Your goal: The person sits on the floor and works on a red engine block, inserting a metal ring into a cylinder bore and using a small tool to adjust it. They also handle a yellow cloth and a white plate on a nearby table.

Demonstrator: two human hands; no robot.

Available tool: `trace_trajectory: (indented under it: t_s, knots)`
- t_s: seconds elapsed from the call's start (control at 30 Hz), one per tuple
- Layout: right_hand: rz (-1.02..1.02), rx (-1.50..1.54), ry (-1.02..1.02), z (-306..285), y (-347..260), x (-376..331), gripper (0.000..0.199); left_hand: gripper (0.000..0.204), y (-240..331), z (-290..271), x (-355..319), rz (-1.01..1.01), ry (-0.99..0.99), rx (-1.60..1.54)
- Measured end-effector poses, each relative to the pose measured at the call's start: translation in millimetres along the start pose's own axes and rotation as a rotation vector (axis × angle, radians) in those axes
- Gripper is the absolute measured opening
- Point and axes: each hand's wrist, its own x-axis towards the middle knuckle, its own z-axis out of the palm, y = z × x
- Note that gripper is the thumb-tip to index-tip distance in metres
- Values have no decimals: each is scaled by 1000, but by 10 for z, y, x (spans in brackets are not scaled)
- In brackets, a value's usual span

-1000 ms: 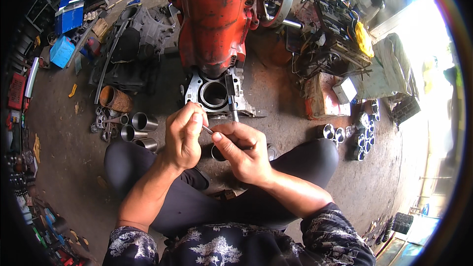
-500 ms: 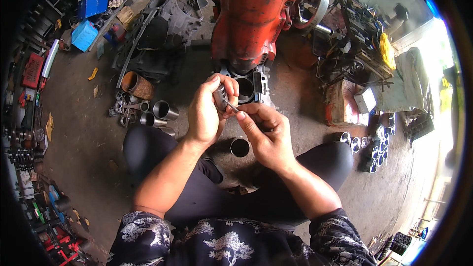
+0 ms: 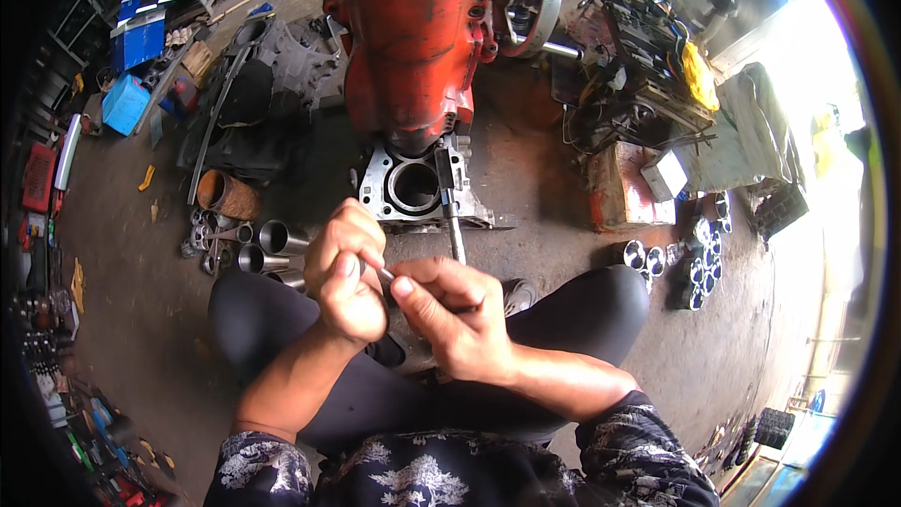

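My left hand [image 3: 345, 272] and my right hand [image 3: 450, 314] meet in front of me over my crossed legs in black trousers [image 3: 582, 319]. Together they pinch a small thin metal part [image 3: 386, 275] between thumbs and fingers; most of it is hidden by the fingers. Just beyond my hands an aluminium engine block [image 3: 413, 190] with a round bore lies on the floor, and a long metal tool [image 3: 450, 207] rests across it. Behind the block stands a large red engine housing [image 3: 413, 33].
Several metal cylinder sleeves [image 3: 267, 246] and a rusty can [image 3: 225, 193] lie at my left. More shiny sleeves [image 3: 690, 258] sit at my right, by a red box [image 3: 624, 190]. Blue boxes [image 3: 131, 47], engine parts and a cluttered machine [image 3: 638, 56] ring the oily concrete floor.
My head view has shifted while both hands stayed together on the small part. The hands have come lower and nearer to my lap, and the dark ring seen below them is now hidden.
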Motion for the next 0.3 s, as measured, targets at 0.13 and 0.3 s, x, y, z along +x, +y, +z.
trace_trajectory:
  t_s: [0.13,0.3]
  knots:
    - [154,416,-90,-63,-4,-16,16,34,76,4,-2,26,-25,31]
    - [-62,128,-78,-11,26,-58,16,36,96,-12,8,40,-59,-32]
